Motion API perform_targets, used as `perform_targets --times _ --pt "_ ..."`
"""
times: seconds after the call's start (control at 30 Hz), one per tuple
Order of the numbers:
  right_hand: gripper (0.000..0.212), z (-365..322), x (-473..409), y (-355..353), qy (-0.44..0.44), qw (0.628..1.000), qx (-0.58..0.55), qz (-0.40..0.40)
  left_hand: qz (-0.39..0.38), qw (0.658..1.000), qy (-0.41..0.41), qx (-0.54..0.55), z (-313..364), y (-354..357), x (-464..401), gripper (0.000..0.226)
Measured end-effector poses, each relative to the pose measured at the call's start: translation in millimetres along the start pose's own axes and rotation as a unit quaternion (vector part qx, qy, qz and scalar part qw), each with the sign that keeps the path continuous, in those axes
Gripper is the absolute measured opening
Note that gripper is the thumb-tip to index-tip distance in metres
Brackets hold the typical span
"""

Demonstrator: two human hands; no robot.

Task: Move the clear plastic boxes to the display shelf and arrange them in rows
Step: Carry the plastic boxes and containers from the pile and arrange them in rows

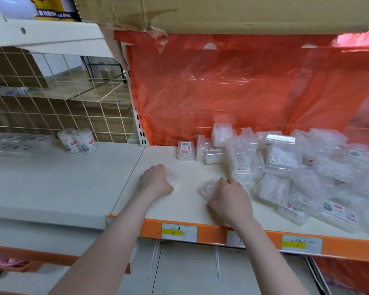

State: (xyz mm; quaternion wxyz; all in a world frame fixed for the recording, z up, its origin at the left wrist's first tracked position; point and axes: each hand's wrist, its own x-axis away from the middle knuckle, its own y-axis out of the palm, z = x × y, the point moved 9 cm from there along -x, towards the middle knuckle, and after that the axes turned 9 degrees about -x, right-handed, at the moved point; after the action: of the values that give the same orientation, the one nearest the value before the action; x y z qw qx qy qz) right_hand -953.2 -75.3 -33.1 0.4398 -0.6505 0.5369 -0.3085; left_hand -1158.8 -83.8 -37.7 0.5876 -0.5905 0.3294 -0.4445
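Each hand held one clear plastic box on the display shelf (190,167): left hand (156,180) with its grip curled round a box (172,177), right hand (229,196) gripping another (209,188), both low on the bare front area, likely to begin a row. The loose heap of boxes (296,167) lay to the right. One upright box (186,150) carried a red-marked label, unreadable. The yellow price tag (179,231) read "15", as far as I could tell.
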Motion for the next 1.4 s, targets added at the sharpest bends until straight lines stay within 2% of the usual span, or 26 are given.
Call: perform_targets --times 0.33,0.43,0.6,0.73,0.87,1.03,1.2,1.33,1.4 --pt "0.033 3.7 23.4 -32.1 -0.082 0.994 -0.072 -0.006 0.029 0.995 0.095 0.033 11.4 -23.8 70.5 0.080" --pt "0.039 9.4 33.4 -35.4 -0.102 0.990 -0.097 -0.016 0.046 0.994 0.092 0.019 7.5 -29.1 93.1 0.079" --pt "0.035 11.5 47.7 -33.8 -0.120 0.987 -0.107 -0.026 0.042 0.995 0.082 -0.024 1.8 -25.5 121.7 0.077" --pt "0.037 -3.4 60.4 -25.5 -0.146 0.983 -0.104 -0.039 0.054 0.996 0.067 -0.035 -10.7 -24.4 137.0 0.077" --pt "0.031 -26.8 71.7 -20.0 -0.173 0.981 -0.077 -0.041 0.049 0.997 0.053 -0.029 -33.2 -18.7 150.6 0.078" --pt "0.033 -77.5 86.0 -9.6 -0.212 0.975 -0.059 -0.040 0.063 0.998 0.020 -0.008 -83.3 -21.7 168.1 0.079" --pt "0.044 -159.2 107.4 19.9 -0.253 0.965 -0.054 -0.033 0.087 0.996 -0.029 0.007 -168.4 -28.5 192.5 0.080" --pt "0.030 -239.5 131.6 58.6 -0.277 0.958 -0.058 -0.036 0.108 0.992 -0.061 0.000 -256.7 -38.8 215.3 0.073" --pt "0.033 -268.6 139.2 70.1 -0.280 0.957 -0.065 -0.032 0.111 0.992 -0.064 -0.013 -287.1 -43.0 222.0 0.071"
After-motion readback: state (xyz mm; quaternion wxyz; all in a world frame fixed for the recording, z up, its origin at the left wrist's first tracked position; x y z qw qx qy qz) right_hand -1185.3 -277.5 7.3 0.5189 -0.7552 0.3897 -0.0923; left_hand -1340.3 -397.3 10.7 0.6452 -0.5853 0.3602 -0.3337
